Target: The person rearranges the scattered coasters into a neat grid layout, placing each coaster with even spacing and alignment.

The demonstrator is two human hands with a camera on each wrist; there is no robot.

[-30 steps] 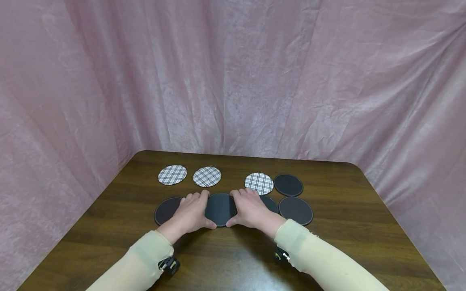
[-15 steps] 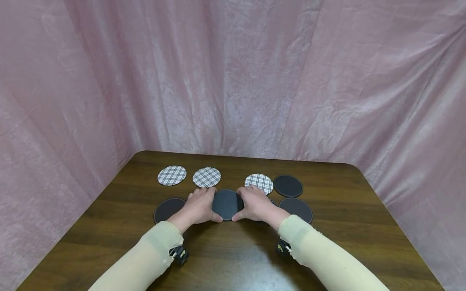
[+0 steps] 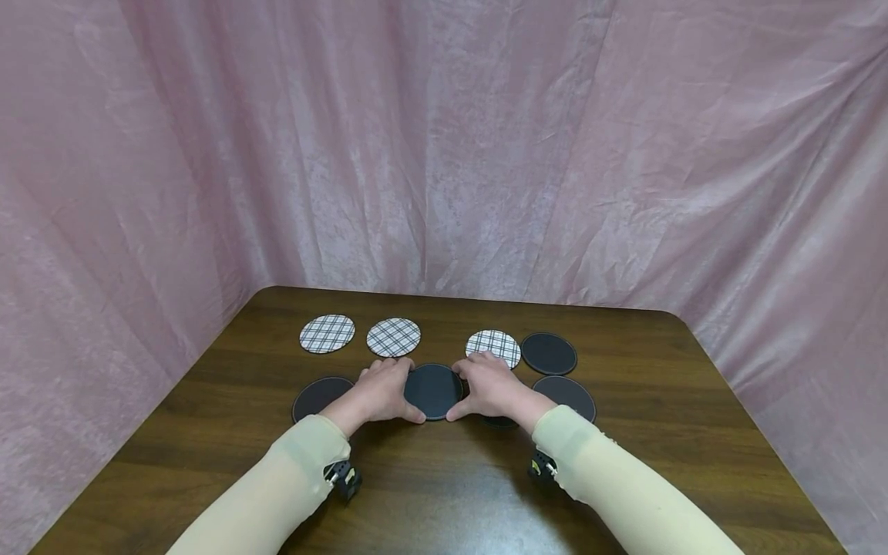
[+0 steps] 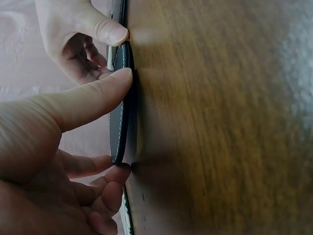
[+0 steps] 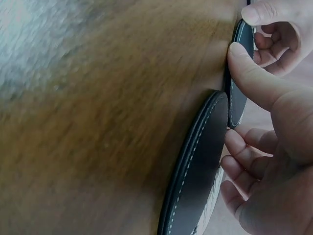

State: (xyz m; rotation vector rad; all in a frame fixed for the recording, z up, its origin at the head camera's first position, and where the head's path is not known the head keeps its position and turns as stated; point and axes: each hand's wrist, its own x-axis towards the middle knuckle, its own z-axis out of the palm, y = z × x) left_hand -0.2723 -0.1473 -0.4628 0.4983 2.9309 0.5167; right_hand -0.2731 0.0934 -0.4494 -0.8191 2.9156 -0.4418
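Observation:
A round black coaster (image 3: pixel 433 391) with a pale stitched edge lies between my two hands near the table's middle. My left hand (image 3: pixel 378 395) holds its left side, thumb at the near rim and fingers at the far rim; the left wrist view shows this coaster (image 4: pixel 117 117) edge-on. On the opposite side, my right hand (image 3: pixel 491 389) grips it with thumb and fingers. Another dark coaster (image 3: pixel 499 422) shows only a sliver beneath my right hand; in the right wrist view a stitched coaster (image 5: pixel 203 166) lies close beside the held one.
Along the back lie three white plaid coasters, at left (image 3: pixel 327 333), middle (image 3: pixel 393 338) and right (image 3: pixel 493 347). A black coaster (image 3: pixel 549 353) adjoins the last. Dark coasters also lie at far left (image 3: pixel 319 397) and right (image 3: pixel 565 395). Pink curtain (image 3: pixel 444 154) hangs behind the wooden table (image 3: pixel 430 493).
Both hands have moved the black coaster slightly to the right and away from me, then nearly stopped. The right hand now covers more of the neighbouring dark coaster. The other coasters have stayed put.

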